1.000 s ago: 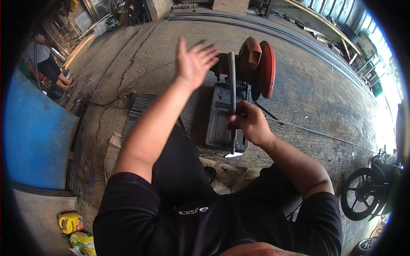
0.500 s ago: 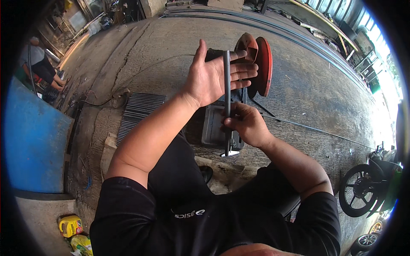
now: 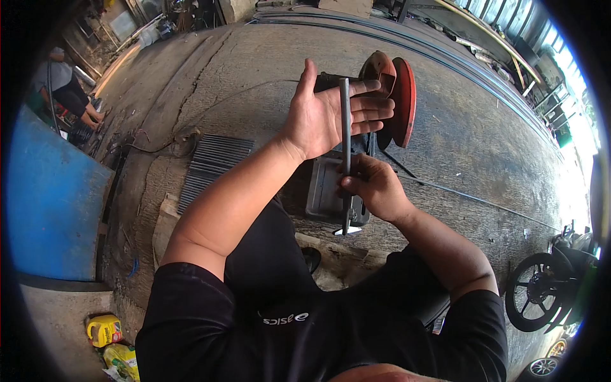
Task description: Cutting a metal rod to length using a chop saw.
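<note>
Upright in front of me stands a grey metal rod, with my right hand closed around its lower part. Beneath that grip, a small clamp-like fitting and a bright silver piece show at the rod's lower end; whether they belong to the rod or to a separate tool I cannot tell. My left hand is open, thumb up and fingers stretched to the right behind the rod's upper part. Contact between palm and rod is unclear. Beyond both hands sits a cut-off saw with a red guard and a dark grey base.
A row of cut metal rods lies left of the saw. Cables and long bars run over the floor. At left are a blue panel, a yellow jug and another person; at right, a motorcycle.
The whole view has shifted slightly, so hands, rod and saw appear a little farther right. The right hand keeps its grip and the left stays spread.
</note>
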